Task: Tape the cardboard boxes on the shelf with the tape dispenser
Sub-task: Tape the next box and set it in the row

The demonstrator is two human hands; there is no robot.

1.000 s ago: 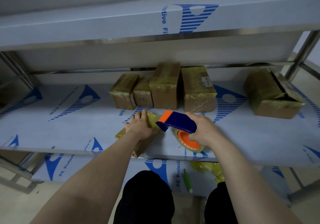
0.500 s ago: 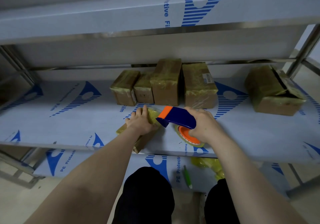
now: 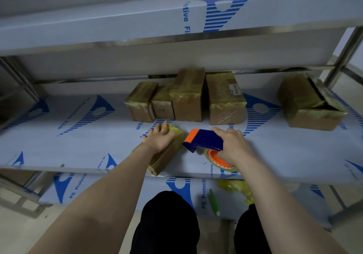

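A small cardboard box (image 3: 164, 159) wrapped in yellowish tape lies at the front of the middle shelf (image 3: 68, 140). My left hand (image 3: 160, 139) lies flat on its top, fingers spread and fairly straight. Just to its right, my right hand (image 3: 232, 145) grips the blue and orange tape dispenser (image 3: 204, 143) by its handle, with the orange-cored tape roll (image 3: 216, 158) under my palm. The dispenser's nose points left at the box's far end, close to it.
Several taped boxes (image 3: 188, 96) stand in a row at the back of the shelf. A larger box (image 3: 310, 102) with a gaping flap sits at the right. On the lower shelf lie a green pen (image 3: 214, 202) and crumpled yellow tape (image 3: 234, 187). Steel uprights frame both ends.
The dispenser has shifted slightly right and away from the box, leaving a small gap. My left hand stays pressed on the box.
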